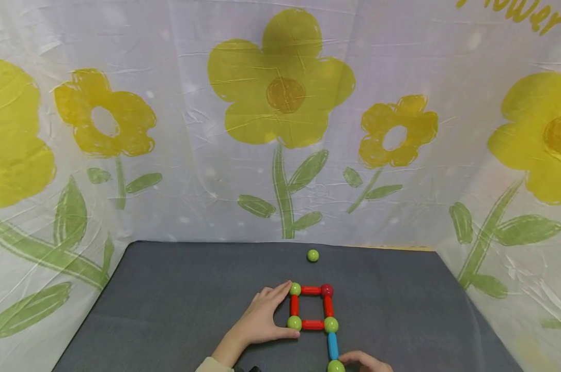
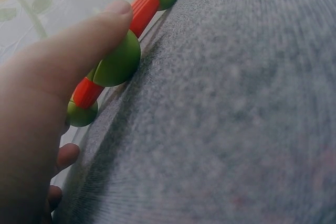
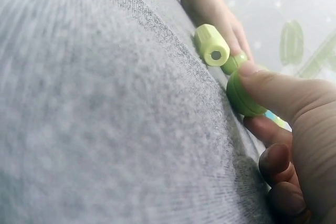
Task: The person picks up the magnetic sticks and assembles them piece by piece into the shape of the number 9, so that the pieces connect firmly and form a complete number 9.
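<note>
A square of red magnetic rods (image 1: 312,325) lies on the dark cloth, with green balls (image 1: 295,323) at three corners and a red ball (image 1: 327,291) at the far right one. My left hand (image 1: 260,319) holds its left side, index fingertip at the far green ball and thumb at the near one. In the left wrist view the thumb (image 2: 86,45) lies against a green ball (image 2: 119,62). A blue rod (image 1: 332,345) runs toward me from the near right corner. My right hand (image 1: 365,360) pinches the green ball (image 3: 243,95) at that rod's near end.
A loose green ball (image 1: 313,256) sits near the cloth's far edge. A yellow-green rod (image 3: 211,45) lies close to the right hand in the right wrist view. Flower-printed fabric (image 1: 192,170) stands behind and at both sides of the dark table surface (image 1: 169,289).
</note>
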{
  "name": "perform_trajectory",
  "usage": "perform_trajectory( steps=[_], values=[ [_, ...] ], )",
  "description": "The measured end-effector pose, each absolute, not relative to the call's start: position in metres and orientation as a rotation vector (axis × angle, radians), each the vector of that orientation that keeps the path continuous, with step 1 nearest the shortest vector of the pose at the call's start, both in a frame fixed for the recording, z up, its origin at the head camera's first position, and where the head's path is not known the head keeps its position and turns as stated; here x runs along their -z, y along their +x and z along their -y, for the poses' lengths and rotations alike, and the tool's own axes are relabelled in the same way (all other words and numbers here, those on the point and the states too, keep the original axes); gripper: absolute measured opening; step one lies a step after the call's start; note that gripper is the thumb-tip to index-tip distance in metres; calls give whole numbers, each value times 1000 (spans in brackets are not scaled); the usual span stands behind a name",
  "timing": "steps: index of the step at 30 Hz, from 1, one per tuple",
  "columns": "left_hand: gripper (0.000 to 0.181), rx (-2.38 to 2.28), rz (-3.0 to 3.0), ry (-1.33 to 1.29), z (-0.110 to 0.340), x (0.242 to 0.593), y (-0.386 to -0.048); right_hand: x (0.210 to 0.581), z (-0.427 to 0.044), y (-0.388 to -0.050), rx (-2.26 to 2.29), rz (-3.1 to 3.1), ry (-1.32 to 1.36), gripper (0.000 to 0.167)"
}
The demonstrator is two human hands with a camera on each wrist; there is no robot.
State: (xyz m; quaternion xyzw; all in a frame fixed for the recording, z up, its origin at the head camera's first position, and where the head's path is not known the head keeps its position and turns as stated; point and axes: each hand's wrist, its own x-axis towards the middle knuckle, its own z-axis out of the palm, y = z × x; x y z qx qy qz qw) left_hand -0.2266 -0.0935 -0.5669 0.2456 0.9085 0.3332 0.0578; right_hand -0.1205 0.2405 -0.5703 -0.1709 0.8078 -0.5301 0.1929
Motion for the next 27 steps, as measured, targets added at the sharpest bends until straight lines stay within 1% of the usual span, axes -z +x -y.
perform_trajectory(
  steps=[3,7,10,14,16,20,23,27],
  values=[
    [114,-1015,-2748,742,94,566,-228,573,-241,-122,1492,-2262,-473,32],
    [113,-1023,-2742,740,95,564,-228,575,-242,-124,1565,-2273,-561,31],
    [113,-1020,-2740,741,96,563,-228,566,-235,-122,1599,-2393,-393,35],
    [113,-1021,-2739,749,95,561,-228,540,-225,-126,1533,-2521,-41,47],
    [112,-1031,-2736,752,95,562,-228,529,-225,-136,1515,-2550,-36,50],
    [112,-1036,-2734,761,96,563,-229,519,-223,-167,1494,-2670,-176,58],
    [112,-1037,-2732,765,96,565,-229,523,-221,-192,1444,-2748,-353,69],
    [111,-1041,-2721,770,95,568,-227,535,-221,-215,1395,-2745,-540,78]
  ],
)
